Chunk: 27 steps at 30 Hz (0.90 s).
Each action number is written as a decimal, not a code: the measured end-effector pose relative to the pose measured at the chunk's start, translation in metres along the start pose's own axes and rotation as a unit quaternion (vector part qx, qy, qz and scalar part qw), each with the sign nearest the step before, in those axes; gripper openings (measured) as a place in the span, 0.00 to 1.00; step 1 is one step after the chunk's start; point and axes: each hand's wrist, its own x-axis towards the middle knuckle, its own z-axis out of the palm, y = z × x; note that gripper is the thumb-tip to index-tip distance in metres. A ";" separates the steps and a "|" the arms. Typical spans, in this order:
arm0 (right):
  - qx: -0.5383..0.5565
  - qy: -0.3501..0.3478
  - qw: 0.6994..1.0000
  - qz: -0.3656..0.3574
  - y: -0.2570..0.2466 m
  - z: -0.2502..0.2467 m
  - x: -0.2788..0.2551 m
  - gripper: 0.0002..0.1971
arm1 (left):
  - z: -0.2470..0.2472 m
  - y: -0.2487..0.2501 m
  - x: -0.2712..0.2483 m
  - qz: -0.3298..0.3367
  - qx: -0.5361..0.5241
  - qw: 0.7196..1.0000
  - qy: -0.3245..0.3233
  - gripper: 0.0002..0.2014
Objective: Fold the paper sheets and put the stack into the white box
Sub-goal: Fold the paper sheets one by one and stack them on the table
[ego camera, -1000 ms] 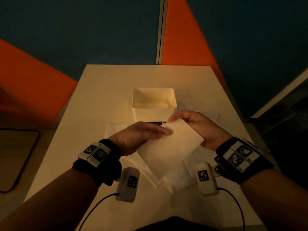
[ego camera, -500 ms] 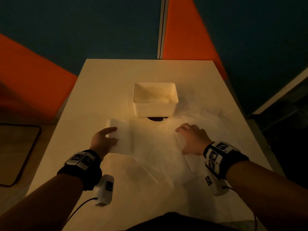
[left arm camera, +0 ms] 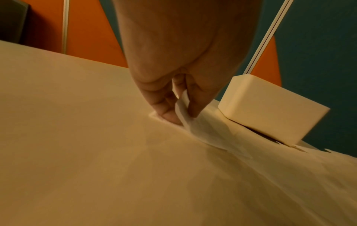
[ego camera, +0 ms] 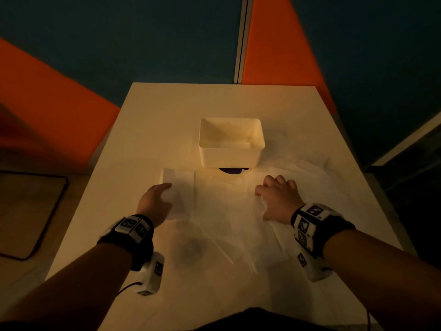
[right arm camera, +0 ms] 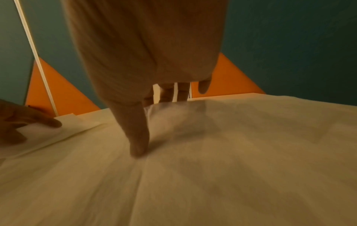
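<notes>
The white box (ego camera: 231, 142) stands open at the table's middle, also seen from the side in the left wrist view (left arm camera: 270, 110). Just in front of it on the left lies a folded paper (ego camera: 179, 185). My left hand (ego camera: 167, 187) is on its near left edge, and the left wrist view shows thumb and finger of that hand (left arm camera: 182, 114) pinching the lifted edge of the folded paper (left arm camera: 203, 131). My right hand (ego camera: 272, 185) rests on loose flat sheets (ego camera: 310, 177) right of the box. Its thumb (right arm camera: 138, 149) presses a sheet (right arm camera: 231, 152), which humps up before the straight fingers.
Several thin white sheets (ego camera: 226, 230) overlap across the near half of the white table (ego camera: 167, 111). A dark purple disc (ego camera: 230, 172) peeks out under the box's front. A dark-edged mat (ego camera: 31, 211) lies on the floor to the left.
One second ago both hands held a folded paper up in front of the box. It now lies at the left under my left hand, and my right hand has gone to the sheets on the right.
</notes>
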 end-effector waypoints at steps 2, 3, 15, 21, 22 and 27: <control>0.017 0.026 1.000 -0.007 0.001 -0.004 -0.001 0.10 | 0.000 0.000 0.002 -0.001 0.005 1.000 0.002 0.28; 0.024 0.029 0.999 -0.008 0.002 -0.007 -0.001 0.07 | 0.000 -0.001 0.003 -0.004 0.004 1.000 0.004 0.27; 0.228 0.081 0.970 0.013 0.027 -0.045 -0.023 0.07 | 0.000 0.007 0.004 -0.047 0.204 0.977 -0.042 0.26; 0.503 0.172 0.845 0.054 0.029 -0.064 -0.036 0.04 | 0.002 0.049 -0.011 0.040 0.108 0.993 0.006 0.23; 0.556 0.179 0.809 0.059 0.027 -0.067 -0.039 0.05 | 0.001 0.061 -0.016 0.051 0.005 0.998 -0.021 0.23; 0.712 0.187 0.672 0.087 0.010 -0.075 -0.045 0.07 | 0.002 0.114 -0.041 0.037 -0.353 0.913 -0.201 0.35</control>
